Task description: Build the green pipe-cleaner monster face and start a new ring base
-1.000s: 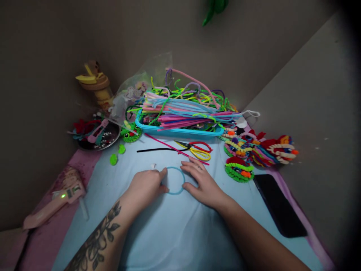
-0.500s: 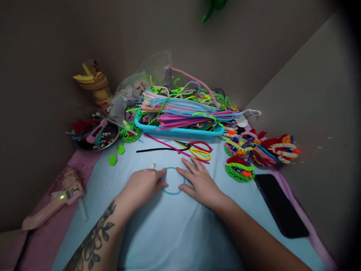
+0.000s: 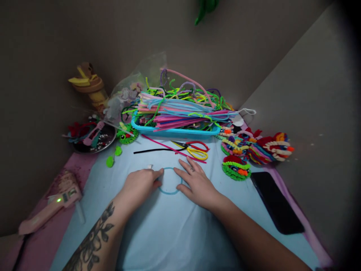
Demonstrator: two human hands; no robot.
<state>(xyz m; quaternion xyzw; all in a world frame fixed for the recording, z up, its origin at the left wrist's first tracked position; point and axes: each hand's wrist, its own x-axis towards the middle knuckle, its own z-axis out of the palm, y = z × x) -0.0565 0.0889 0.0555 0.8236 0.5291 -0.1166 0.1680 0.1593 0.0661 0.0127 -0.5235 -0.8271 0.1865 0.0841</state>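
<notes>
A light blue pipe-cleaner ring (image 3: 170, 193) lies flat on the blue cloth. At its left side is my left hand (image 3: 141, 184), thumb and forefinger apart and touching its edge; the other fingers are mostly hidden. My right hand (image 3: 199, 184) rests across from it, fingers spread, with forefinger and thumb tips at the ring's right side. Beyond the hands lie scissors (image 3: 199, 153) with one red and one yellow handle, a black pipe cleaner (image 3: 152, 151) and a magenta pipe cleaner (image 3: 158, 142). A small white piece (image 3: 150, 166) shows just behind my left hand.
A blue tray (image 3: 175, 131) heaped with pipe cleaners stands at the back. On the left are a metal bowl (image 3: 109, 145), a green frog-like piece (image 3: 127, 135) and a pink glue gun (image 3: 47, 209) with a green light. Fuzzy colourful pieces (image 3: 236, 168) and a phone (image 3: 278, 203) lie right.
The view has shifted slightly, so everything appears a little further left. Both hands keep nearly the same place around the ring.
</notes>
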